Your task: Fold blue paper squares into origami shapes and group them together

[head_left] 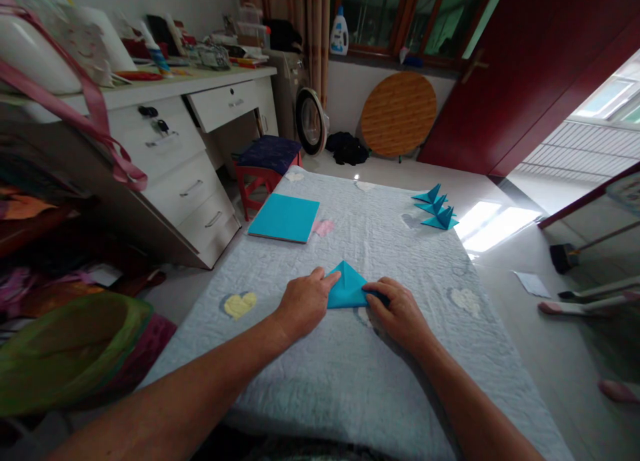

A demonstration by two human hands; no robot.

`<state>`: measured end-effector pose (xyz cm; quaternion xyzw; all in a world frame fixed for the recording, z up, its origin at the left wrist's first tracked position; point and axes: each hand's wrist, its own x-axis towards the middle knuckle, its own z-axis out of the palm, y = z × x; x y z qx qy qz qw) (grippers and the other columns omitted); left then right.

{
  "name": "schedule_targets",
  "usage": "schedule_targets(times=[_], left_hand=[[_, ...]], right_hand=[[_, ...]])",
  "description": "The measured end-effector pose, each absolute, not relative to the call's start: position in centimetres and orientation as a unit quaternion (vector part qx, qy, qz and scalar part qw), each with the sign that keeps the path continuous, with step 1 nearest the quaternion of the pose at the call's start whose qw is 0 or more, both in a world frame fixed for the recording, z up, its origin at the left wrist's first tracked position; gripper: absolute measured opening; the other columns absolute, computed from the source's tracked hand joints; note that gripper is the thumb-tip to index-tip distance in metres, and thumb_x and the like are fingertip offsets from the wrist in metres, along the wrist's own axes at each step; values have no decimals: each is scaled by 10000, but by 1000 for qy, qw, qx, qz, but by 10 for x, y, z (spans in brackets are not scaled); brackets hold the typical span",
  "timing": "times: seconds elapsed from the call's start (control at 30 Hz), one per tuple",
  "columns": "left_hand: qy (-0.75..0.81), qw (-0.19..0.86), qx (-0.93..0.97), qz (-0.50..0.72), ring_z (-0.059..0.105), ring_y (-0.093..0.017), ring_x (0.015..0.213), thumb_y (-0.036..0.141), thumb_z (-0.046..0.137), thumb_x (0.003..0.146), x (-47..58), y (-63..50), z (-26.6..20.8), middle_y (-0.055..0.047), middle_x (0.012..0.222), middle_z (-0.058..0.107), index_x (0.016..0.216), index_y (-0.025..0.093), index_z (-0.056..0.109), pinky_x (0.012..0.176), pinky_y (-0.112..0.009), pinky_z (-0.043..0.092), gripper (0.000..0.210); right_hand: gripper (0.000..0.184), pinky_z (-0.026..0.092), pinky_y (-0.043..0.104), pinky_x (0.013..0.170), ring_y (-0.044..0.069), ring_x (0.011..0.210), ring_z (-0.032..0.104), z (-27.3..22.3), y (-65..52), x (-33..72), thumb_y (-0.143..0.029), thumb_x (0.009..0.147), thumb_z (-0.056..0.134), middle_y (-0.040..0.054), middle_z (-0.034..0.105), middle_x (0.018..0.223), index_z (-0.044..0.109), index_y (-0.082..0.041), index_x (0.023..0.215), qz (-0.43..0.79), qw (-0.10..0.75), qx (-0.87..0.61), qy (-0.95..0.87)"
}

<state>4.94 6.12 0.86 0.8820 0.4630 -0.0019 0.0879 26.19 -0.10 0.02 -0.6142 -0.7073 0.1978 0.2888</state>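
Observation:
A sheet of blue paper [347,289], folded into a triangle with its tip pointing away from me, lies on the cloth-covered table [320,367]. My left hand [306,299] grips its left side, fingers pressed on the paper near the edge. At the right corner my right hand [397,309] pinches the paper between thumb and fingers. Farther back on the left rests a flat stack of blue square paper [286,218]. Several folded blue paper figures [436,209] stand in a row near the far right edge.
Left of the table are a white desk [170,154] with drawers and a red stool [260,174]. A green-lined bin [65,354] stands at the lower left. Beyond the table are a washing machine [307,117] with its door open and a round wooden board [399,113].

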Motion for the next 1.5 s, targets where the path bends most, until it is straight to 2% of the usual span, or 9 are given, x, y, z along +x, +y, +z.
schedule_targets(times=[0.3,0.43,0.77,1.27,1.5], left_hand=[[468,97,878,-17,677,-200,838,157,383,960,50,61,10,-65,1089,615,1467,285,443,698,-300,503,526],[469,100,877,-26,672,-194,830,141,361,967,52,60,12,-62,1091,605,1498,320,392,701,-295,499,561],[457,73,885,-50,684,-219,804,151,359,971,56,63,14,-88,1095,617,1495,370,386,684,-300,491,568],[455,101,884,-49,699,-254,828,188,347,981,57,71,18,-95,1055,665,1487,339,429,697,-333,505,534],[452,89,886,-44,706,-264,884,216,412,953,59,73,21,-85,1071,696,1479,316,439,712,-334,514,536]], right_hand=[[219,468,352,792,205,826,629,2,-1,262,-224,910,540,63,676,861,727,-186,1018,195,281,-613,-712],[214,469,349,795,205,833,631,2,-1,262,-223,912,544,63,681,872,728,-197,1018,191,278,-613,-715],[218,465,342,783,204,826,632,2,-1,261,-221,910,540,58,675,856,729,-190,1014,190,283,-611,-714],[217,467,355,796,209,827,630,1,-1,262,-216,910,546,66,680,870,728,-182,1024,195,286,-609,-714],[222,462,350,792,207,827,626,2,-2,262,-211,912,546,63,672,868,727,-184,1038,196,285,-608,-714]])
